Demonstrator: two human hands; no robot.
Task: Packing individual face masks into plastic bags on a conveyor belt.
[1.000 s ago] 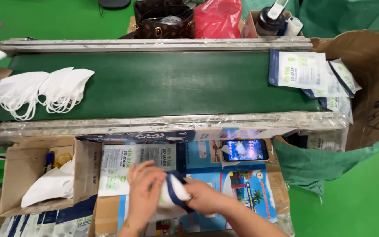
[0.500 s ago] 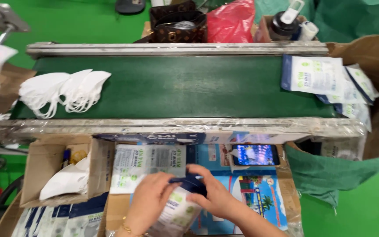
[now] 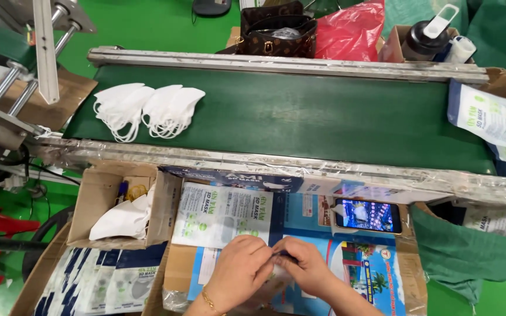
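Observation:
My left hand (image 3: 236,271) and my right hand (image 3: 304,270) meet at the bottom centre, fingertips pinching the top edge of a clear plastic pouch (image 3: 265,287) that lies under them on a blue printed box. The pouch's contents are hidden by my hands. Just above them lies a stack of flat printed mask pouches (image 3: 222,213). Two bunches of white face masks (image 3: 147,109) rest on the green conveyor belt (image 3: 323,123) at its left end.
An open cardboard box (image 3: 92,199) at left holds white masks and small items. More printed pouches sit in a carton (image 3: 98,281) at lower left and at the belt's right end (image 3: 484,117). A phone (image 3: 367,215) with a lit screen lies right of the pouch stack. Bags and a bottle stand beyond the belt.
The camera view shifted and came closer. My hands have lowered the pouch and flattened it, and both sets of fingers now press together along its top edge.

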